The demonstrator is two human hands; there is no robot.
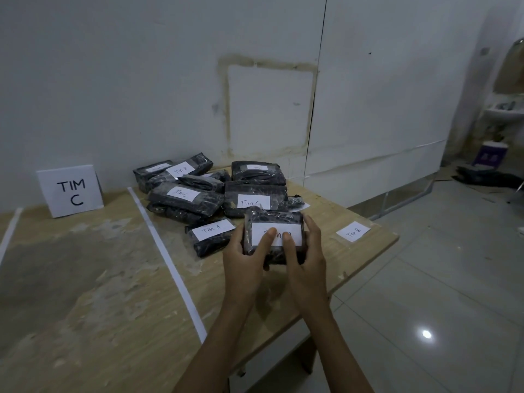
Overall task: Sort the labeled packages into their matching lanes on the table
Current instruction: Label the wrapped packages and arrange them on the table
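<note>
Package (273,236) gripped in my left hand (243,265) and right hand (307,262), thumbs over label (295,230); letter illegible, probably mid-check. Next: shift thumbs, read, carry to matching lane.

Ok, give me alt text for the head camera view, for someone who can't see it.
A person's left hand and right hand grip a black plastic-wrapped package, partly covering its white label, above a worn wooden table. Behind lies a pile of similar labelled packages; a white TIM C sign stands at the left.
</note>
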